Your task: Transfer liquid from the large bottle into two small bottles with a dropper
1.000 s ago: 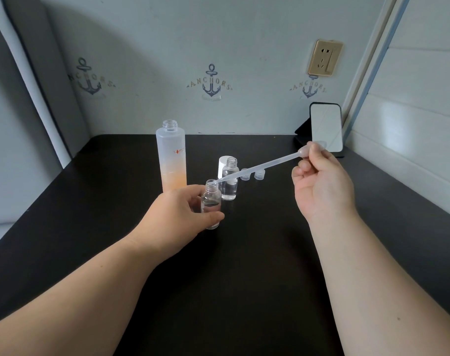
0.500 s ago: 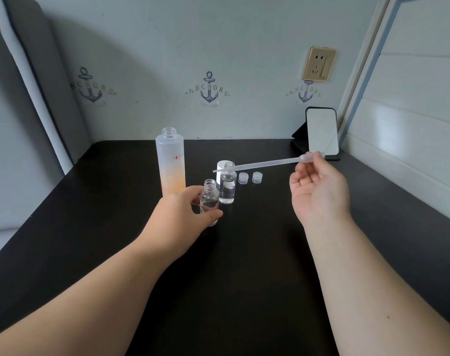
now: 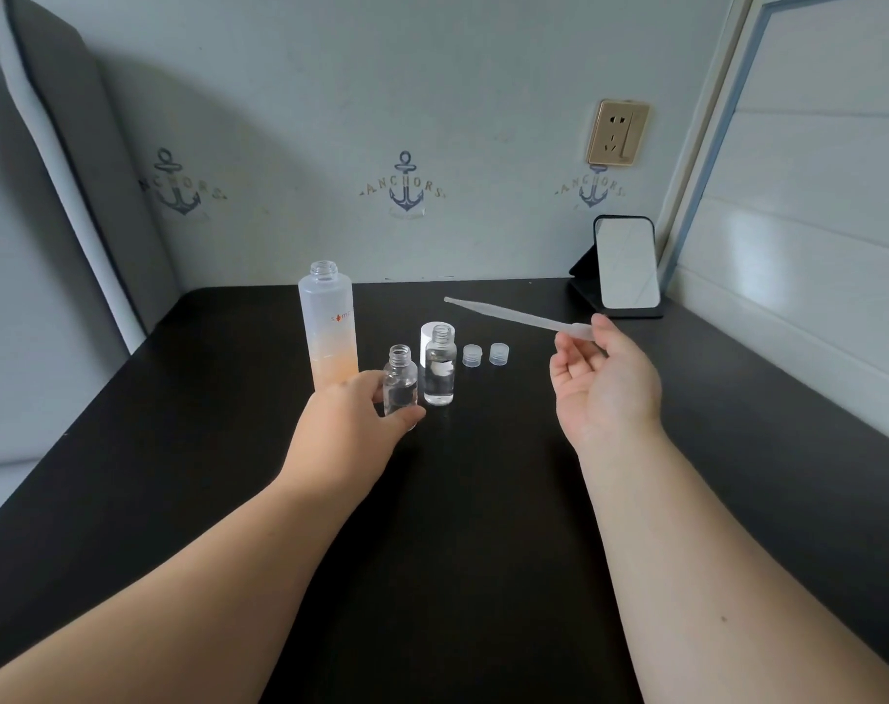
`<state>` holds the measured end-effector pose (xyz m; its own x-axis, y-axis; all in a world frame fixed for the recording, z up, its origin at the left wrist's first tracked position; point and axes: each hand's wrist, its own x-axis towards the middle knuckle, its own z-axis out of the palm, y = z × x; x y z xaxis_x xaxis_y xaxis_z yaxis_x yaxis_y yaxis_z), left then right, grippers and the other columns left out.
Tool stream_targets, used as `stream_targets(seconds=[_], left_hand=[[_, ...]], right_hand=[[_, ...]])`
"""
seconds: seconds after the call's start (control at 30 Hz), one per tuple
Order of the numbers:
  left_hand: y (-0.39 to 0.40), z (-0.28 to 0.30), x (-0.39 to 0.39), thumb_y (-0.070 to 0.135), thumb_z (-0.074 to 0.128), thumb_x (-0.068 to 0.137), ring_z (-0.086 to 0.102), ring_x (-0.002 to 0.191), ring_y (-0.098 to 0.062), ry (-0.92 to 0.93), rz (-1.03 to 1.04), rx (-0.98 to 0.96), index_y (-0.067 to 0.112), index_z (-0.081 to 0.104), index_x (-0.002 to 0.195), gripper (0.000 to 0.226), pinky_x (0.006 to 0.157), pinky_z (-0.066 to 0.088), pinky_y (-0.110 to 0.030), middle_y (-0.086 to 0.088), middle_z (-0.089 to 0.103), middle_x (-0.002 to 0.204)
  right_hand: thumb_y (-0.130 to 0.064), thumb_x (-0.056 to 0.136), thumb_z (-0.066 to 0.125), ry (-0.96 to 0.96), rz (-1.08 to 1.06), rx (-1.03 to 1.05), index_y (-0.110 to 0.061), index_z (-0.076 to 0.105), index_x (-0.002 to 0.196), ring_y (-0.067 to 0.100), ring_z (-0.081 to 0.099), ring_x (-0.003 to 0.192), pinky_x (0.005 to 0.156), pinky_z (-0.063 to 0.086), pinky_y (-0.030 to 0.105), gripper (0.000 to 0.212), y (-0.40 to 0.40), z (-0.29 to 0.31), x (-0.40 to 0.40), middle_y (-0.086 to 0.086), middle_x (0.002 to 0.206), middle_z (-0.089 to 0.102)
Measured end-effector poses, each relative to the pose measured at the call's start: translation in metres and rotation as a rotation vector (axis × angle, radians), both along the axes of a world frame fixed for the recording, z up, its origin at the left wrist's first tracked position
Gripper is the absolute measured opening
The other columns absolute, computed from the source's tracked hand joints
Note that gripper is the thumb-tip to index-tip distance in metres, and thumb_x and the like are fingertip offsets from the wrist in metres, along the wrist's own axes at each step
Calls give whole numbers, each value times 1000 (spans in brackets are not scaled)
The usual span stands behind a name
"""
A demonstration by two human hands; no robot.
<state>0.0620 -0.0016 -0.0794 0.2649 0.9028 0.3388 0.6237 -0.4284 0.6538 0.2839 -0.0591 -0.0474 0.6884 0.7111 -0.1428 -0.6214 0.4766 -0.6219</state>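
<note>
Dropper swung clear of bottles; tip now points up-left.

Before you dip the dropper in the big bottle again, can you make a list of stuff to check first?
1. Large bottle cap off, mouth open: ok.
2. Large bottle still has liquid: ok, orange liquid in its lower part.
3. Dropper held: ok, the right hand pinches its bulb end, tip in the air pointing left.
4. Dropper empty: cannot tell, too clear to see.
5. Front small bottle steady: ok, the left hand grips it upright on the table.
6. Second small bottle uncapped: ok; two small caps lie beside it.
</note>
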Motion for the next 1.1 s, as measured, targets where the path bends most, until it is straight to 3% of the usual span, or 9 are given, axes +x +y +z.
stream_targets(seconds=[0.17, 0.37, 0.43, 0.5, 0.57, 0.67, 0.77, 0.9, 1.1], left_hand=[[-9, 7, -6, 47, 73, 86, 63, 60, -9, 40, -6, -42, 32, 72, 95, 17, 66, 57, -33, 20, 72, 92], [-15, 14, -21, 32, 72, 88, 70, 73, -15, 29, 90, -78, 17, 74, 103, 21, 76, 61, -38, 9, 71, 98], [-17, 20, -24, 26, 68, 88, 70, 72, -17, 59, 99, -93, 18, 73, 94, 12, 74, 61, -39, 5, 71, 94], [-18, 25, -27, 23, 66, 87, 70, 69, -18, 80, 104, -78, 20, 75, 93, 11, 71, 61, -39, 2, 71, 91], [-16, 31, -29, 21, 67, 87, 71, 63, -15, 76, 109, -91, 20, 76, 107, 22, 68, 62, -34, 1, 73, 94], [-10, 40, -37, 17, 67, 86, 67, 46, -7, 77, 140, -147, 22, 76, 104, 21, 56, 55, -25, 1, 71, 76], [-7, 46, -52, 15, 69, 85, 65, 46, -2, 44, 161, -163, 23, 76, 103, 21, 55, 48, -22, 4, 70, 65], [-11, 51, -68, 16, 73, 86, 66, 50, -8, 26, 182, -161, 29, 73, 85, 13, 49, 45, -22, 6, 69, 69], [-20, 49, -70, 15, 69, 87, 67, 56, -10, 3, 138, -135, 33, 67, 76, 21, 52, 48, -24, 7, 69, 68]], right_hand=[[-2, 90, 60, -29, 0, -82, -12, 69, 108, 17, 72, 61, 58, 55, 23, 23, -2, -2, -3, 5, 75, 76], [-3, 96, 56, -32, -4, -241, -11, 67, 109, 17, 73, 63, 55, 53, 24, 19, -4, 8, -6, 11, 88, 73], [-5, 97, 56, -44, 1, -291, -12, 66, 107, 17, 71, 64, 53, 52, 23, 16, -7, 11, -7, 10, 86, 73], [-6, 97, 57, -60, 9, -349, -11, 66, 102, 17, 70, 59, 48, 50, 22, 11, -13, 12, -10, 10, 81, 73], [-7, 97, 58, -91, 17, -421, -10, 65, 95, 16, 69, 56, 45, 48, 20, 8, -20, 10, -14, 9, 76, 72], [-6, 97, 58, -154, 42, -517, -11, 62, 92, 17, 69, 62, 48, 47, 23, 8, -30, 8, -21, 10, 77, 70], [-1, 95, 59, -200, 66, -568, -11, 63, 99, 18, 67, 62, 54, 48, 26, 13, -39, 5, -28, 11, 74, 70], [7, 90, 59, -305, 115, -623, -12, 64, 111, 19, 63, 60, 54, 47, 26, 28, -50, 4, -40, 11, 70, 70], [11, 85, 65, -529, 248, -593, -7, 63, 108, 21, 68, 68, 62, 51, 29, 29, -72, -1, -61, 17, 84, 76]])
